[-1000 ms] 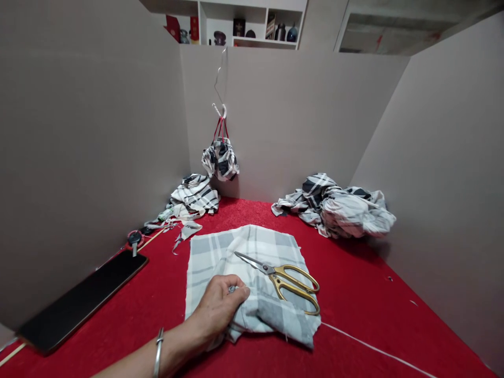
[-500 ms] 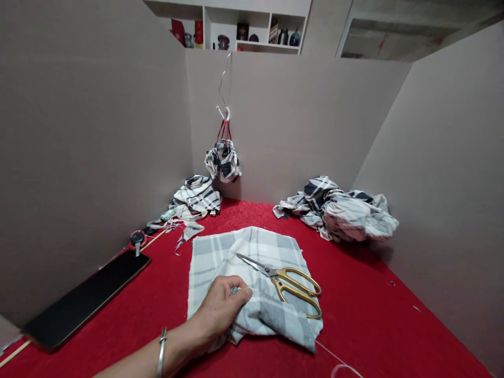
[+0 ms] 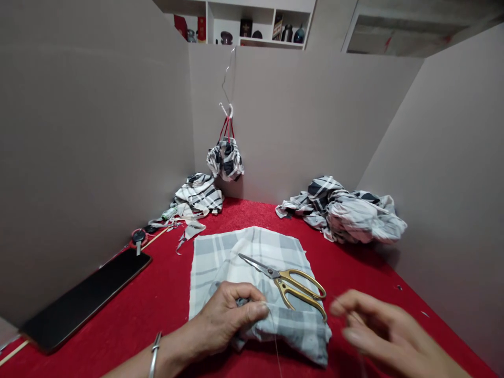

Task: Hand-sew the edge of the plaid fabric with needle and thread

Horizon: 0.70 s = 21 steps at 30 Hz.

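Observation:
A grey-and-white plaid cloth [image 3: 220, 252] lies on the red tabletop, its near edge folded over and bunched. My left hand [image 3: 232, 315] pinches this fold between thumb and fingers. From beside the left thumb a thin thread [image 3: 276, 346] runs down over the cloth. Scissors [image 3: 271, 273] with gold handles rest on the cloth, blades slightly apart, just beyond my left hand. To the right of the cloth is my right hand [image 3: 381, 331], blurred by motion, its thumb and fingers curled toward each other. Whatever they pinch is too smeared to name.
A black phone [image 3: 86, 299] lies at the left, with a key [image 3: 138, 239] at its far end. Plaid scraps [image 3: 199, 194] are heaped at the back left, a larger cloth pile [image 3: 354, 215] at the back right. A small plaid pouch [image 3: 228, 160] hangs against the grey partition [image 3: 299, 115].
My right hand has come into view from the right. My left hand has shifted slightly right and down with the pinched fold, and the cloth's near right corner has moved with it.

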Motion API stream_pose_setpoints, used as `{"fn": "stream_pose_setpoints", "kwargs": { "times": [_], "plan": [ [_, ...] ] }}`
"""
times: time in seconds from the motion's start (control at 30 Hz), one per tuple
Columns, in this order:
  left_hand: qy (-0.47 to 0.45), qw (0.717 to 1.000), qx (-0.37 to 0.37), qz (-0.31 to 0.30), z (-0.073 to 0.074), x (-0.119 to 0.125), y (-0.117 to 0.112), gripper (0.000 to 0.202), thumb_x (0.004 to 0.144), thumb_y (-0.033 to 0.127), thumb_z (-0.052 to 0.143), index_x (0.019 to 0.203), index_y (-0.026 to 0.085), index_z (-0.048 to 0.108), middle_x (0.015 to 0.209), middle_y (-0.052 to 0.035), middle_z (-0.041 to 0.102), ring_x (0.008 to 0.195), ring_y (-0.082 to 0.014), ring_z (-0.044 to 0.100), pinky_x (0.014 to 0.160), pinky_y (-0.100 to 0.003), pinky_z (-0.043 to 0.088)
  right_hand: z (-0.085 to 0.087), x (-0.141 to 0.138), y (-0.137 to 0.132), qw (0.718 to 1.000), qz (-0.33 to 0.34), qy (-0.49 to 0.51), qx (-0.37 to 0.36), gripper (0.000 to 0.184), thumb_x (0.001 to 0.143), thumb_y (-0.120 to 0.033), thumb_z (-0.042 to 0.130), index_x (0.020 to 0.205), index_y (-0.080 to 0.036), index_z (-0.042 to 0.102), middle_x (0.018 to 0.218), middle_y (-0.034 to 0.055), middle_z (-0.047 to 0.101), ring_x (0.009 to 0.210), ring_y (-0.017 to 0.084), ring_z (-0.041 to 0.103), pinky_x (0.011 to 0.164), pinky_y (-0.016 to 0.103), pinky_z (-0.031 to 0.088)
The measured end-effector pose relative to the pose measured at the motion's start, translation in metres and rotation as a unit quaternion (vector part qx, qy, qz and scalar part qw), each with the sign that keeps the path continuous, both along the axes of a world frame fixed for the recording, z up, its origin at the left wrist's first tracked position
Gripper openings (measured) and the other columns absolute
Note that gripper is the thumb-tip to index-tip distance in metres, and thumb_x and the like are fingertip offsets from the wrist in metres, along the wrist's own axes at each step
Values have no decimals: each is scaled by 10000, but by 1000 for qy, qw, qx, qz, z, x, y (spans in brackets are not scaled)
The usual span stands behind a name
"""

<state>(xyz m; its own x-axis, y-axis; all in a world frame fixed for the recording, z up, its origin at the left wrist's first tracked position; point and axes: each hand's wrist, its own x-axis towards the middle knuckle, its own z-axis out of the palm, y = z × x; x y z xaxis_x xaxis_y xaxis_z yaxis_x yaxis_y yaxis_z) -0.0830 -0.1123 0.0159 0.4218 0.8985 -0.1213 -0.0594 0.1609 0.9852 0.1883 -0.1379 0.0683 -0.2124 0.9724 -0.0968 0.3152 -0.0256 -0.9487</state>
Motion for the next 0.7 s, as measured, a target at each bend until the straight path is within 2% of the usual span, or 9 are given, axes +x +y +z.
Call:
{"fn": "stream_pose_setpoints", "kwargs": {
  "times": [0.07, 0.13, 0.23, 0.3, 0.37, 0.5, 0.6, 0.7],
  "plan": [
    [-9, 1000, 0, -2, -1, -1, 0, 284, 721, 405, 650, 746, 124, 623, 513, 24, 528, 397, -56, 413, 368, -152, 324, 2, -20, 19, 995, 79, 28, -47, 327, 653, -419, 733, 881, -199, 651, 684, -21, 539, 647, 145, 466, 568, 218, 375],
    [-27, 1000, -5, 2, -2, -1, 0, 282, 712, 394, 664, 732, 116, 626, 537, 16, 543, 434, -53, 431, 409, -152, 327, 0, -34, 35, 984, 145, 33, -96, 349, 639, -403, 730, 905, -191, 652, 655, -27, 506, 610, 130, 425, 538, 210, 324],
    [-45, 999, -25, 12, -5, 0, 1, 287, 684, 395, 687, 710, 116, 623, 544, 16, 547, 458, -57, 447, 445, -164, 340, -11, -39, 50, 973, 197, -18, -118, 243, 639, -362, 717, 751, -156, 656, 508, -71, 348, 485, 84, 268, 458, 209, 182],
    [-38, 998, -45, 25, -7, 0, 3, 291, 641, 391, 714, 696, 126, 607, 536, 22, 548, 457, -67, 457, 445, -174, 348, -20, -34, 53, 974, 195, -34, -108, 242, 646, -360, 699, 587, -152, 592, 469, -80, 278, 468, 80, 199, 449, 229, 128],
    [-15, 997, -62, 42, -7, 0, 5, 298, 597, 376, 740, 690, 138, 585, 515, 34, 541, 445, -75, 460, 431, -176, 339, -26, -27, 53, 977, 184, -25, -106, 300, 663, -364, 680, 518, -159, 515, 465, -76, 281, 470, 81, 196, 450, 236, 124],
    [45, 996, -49, 53, 4, -1, 7, 262, 583, 300, 736, 713, 140, 575, 537, 54, 521, 471, -63, 440, 434, -160, 317, -30, -18, 52, 973, 192, -13, -127, 299, 674, -370, 672, 549, -164, 496, 469, -80, 282, 468, 82, 200, 450, 238, 132],
    [43, 994, -47, 86, 13, 0, 6, 331, 532, 203, 745, 809, 155, 571, 637, 56, 548, 512, -57, 460, 456, -150, 330, -29, -19, 50, 972, 196, -23, -126, 300, 679, -392, 665, 573, -166, 498, 470, -85, 269, 472, 85, 202, 449, 238, 136],
    [56, 989, -80, 110, 15, 3, 4, 302, 509, 184, 736, 755, 150, 564, 525, 68, 516, 443, -56, 435, 414, -151, 312, -27, -20, 48, 975, 192, -29, -112, 322, 687, -425, 645, 575, -175, 475, 494, -79, 266, 491, 94, 222, 456, 235, 162]
  ]
}}
